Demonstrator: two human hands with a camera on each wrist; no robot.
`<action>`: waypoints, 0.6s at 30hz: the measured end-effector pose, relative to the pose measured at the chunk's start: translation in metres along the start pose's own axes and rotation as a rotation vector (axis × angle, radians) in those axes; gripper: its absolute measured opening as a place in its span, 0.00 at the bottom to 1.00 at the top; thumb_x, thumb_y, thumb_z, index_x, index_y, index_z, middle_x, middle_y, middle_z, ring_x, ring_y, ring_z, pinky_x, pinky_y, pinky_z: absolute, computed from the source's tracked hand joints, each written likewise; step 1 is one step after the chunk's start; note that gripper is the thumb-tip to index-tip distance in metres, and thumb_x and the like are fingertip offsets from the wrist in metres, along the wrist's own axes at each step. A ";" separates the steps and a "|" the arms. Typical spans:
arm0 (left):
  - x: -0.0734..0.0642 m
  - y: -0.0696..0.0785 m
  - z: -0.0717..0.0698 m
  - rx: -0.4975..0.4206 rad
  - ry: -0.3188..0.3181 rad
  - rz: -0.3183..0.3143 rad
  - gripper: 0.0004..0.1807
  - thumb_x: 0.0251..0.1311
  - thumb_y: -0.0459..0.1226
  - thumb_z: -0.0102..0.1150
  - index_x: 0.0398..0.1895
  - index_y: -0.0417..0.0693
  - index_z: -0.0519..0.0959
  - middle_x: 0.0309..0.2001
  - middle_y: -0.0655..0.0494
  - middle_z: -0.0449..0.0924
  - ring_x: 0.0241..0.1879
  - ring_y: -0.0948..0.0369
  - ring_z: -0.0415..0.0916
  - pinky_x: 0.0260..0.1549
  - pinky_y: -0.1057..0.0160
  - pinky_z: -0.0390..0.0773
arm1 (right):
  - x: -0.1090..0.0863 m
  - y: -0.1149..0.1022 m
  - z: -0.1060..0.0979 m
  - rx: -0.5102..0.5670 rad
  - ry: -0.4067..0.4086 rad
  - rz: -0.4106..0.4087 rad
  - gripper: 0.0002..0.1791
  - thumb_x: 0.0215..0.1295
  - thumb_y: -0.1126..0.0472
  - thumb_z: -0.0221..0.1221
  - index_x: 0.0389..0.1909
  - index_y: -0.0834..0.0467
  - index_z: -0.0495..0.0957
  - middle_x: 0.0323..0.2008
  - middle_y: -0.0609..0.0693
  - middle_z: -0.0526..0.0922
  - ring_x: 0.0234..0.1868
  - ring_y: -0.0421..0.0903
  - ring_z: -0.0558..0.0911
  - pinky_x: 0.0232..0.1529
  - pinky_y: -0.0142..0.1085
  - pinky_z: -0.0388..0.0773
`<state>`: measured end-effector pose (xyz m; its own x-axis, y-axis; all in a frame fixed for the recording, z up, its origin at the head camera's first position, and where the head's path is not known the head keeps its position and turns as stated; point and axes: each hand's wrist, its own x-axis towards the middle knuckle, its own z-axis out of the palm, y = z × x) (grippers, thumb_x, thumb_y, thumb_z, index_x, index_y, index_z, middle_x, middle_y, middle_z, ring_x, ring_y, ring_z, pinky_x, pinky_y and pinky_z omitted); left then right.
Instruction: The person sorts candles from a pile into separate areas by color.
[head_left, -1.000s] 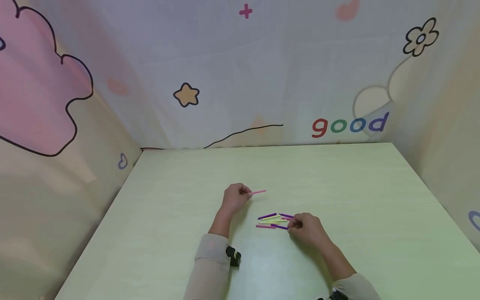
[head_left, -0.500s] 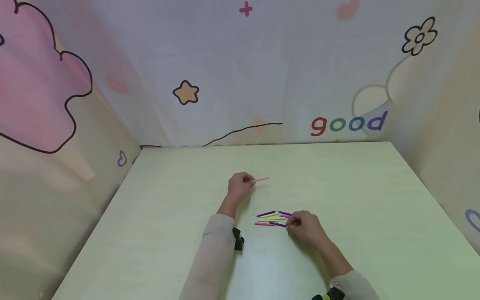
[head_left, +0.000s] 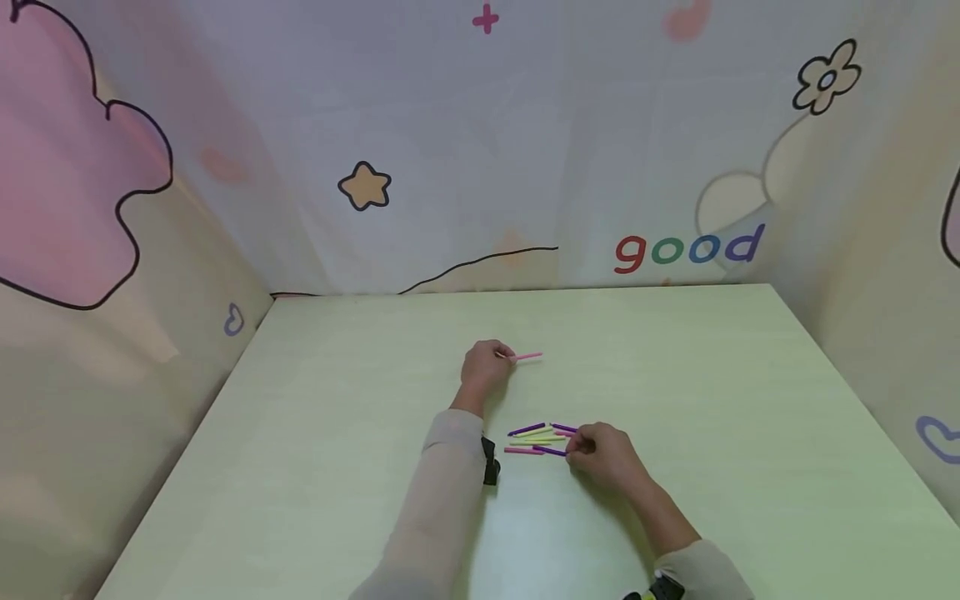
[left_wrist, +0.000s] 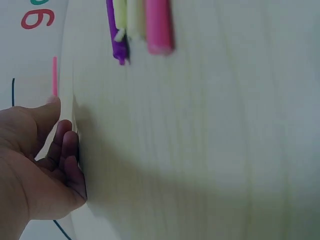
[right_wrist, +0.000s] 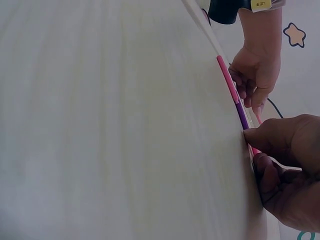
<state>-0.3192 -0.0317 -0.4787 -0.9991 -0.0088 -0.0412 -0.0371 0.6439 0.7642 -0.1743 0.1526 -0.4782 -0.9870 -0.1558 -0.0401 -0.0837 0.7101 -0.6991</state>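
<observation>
My left hand [head_left: 486, 367] pinches a thin pink candle [head_left: 529, 356] beyond the pile. In the left wrist view this candle [left_wrist: 55, 75] points away from the thumb of the left hand [left_wrist: 37, 155]. Several slim candles lie close together on the table: purple, yellow and pink, some with small wicks showing. At their right side my right hand [head_left: 606, 457] pinches the end of a purple candle [head_left: 551, 452]. A pink candle [head_left: 523, 451] lies against that one. Fingers of the right hand [right_wrist: 295, 170] hide some candle ends.
The pale table [head_left: 337, 467] has a patterned cloth backdrop [head_left: 450, 125] at its back and sides. Each sleeve carries a black wrist device, one [head_left: 491, 462] beside the candles.
My left hand has moved forward and slightly right with the pink candle. The right hand stays at the purple candle, and the pile keeps its arrangement.
</observation>
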 end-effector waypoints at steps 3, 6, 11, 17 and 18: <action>-0.001 0.001 0.003 0.014 0.017 -0.033 0.03 0.56 0.39 0.62 0.29 0.51 0.82 0.30 0.60 0.78 0.31 0.60 0.72 0.29 0.62 0.68 | -0.001 0.000 0.000 0.001 0.007 0.000 0.05 0.51 0.70 0.63 0.23 0.58 0.78 0.21 0.45 0.72 0.27 0.43 0.70 0.32 0.37 0.68; -0.002 0.003 0.006 0.043 0.042 -0.063 0.02 0.56 0.39 0.62 0.29 0.52 0.82 0.29 0.61 0.78 0.32 0.60 0.73 0.28 0.62 0.69 | 0.000 0.000 0.000 0.001 0.008 -0.002 0.05 0.51 0.70 0.63 0.22 0.58 0.78 0.20 0.45 0.72 0.27 0.43 0.70 0.32 0.37 0.67; -0.004 0.007 0.010 0.089 0.082 -0.094 0.02 0.56 0.40 0.63 0.29 0.53 0.83 0.29 0.62 0.79 0.32 0.60 0.75 0.28 0.61 0.71 | 0.000 0.001 0.000 0.007 0.010 -0.009 0.06 0.51 0.70 0.63 0.22 0.58 0.78 0.20 0.45 0.72 0.26 0.42 0.69 0.31 0.37 0.67; -0.002 0.008 0.012 0.114 0.089 -0.105 0.02 0.56 0.40 0.64 0.30 0.54 0.83 0.30 0.62 0.79 0.33 0.60 0.76 0.27 0.62 0.71 | 0.000 0.001 0.000 0.002 0.006 -0.002 0.05 0.51 0.70 0.63 0.22 0.58 0.78 0.20 0.45 0.72 0.26 0.42 0.69 0.31 0.36 0.67; -0.002 0.008 0.012 0.115 0.085 -0.107 0.02 0.56 0.40 0.64 0.30 0.54 0.83 0.30 0.61 0.79 0.33 0.60 0.75 0.27 0.62 0.71 | 0.000 0.001 0.000 0.002 0.006 -0.001 0.05 0.51 0.70 0.63 0.22 0.58 0.78 0.20 0.45 0.72 0.26 0.42 0.69 0.31 0.36 0.67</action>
<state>-0.3169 -0.0175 -0.4803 -0.9879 -0.1433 -0.0599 -0.1455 0.7189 0.6797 -0.1747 0.1534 -0.4792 -0.9877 -0.1523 -0.0352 -0.0844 0.7088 -0.7003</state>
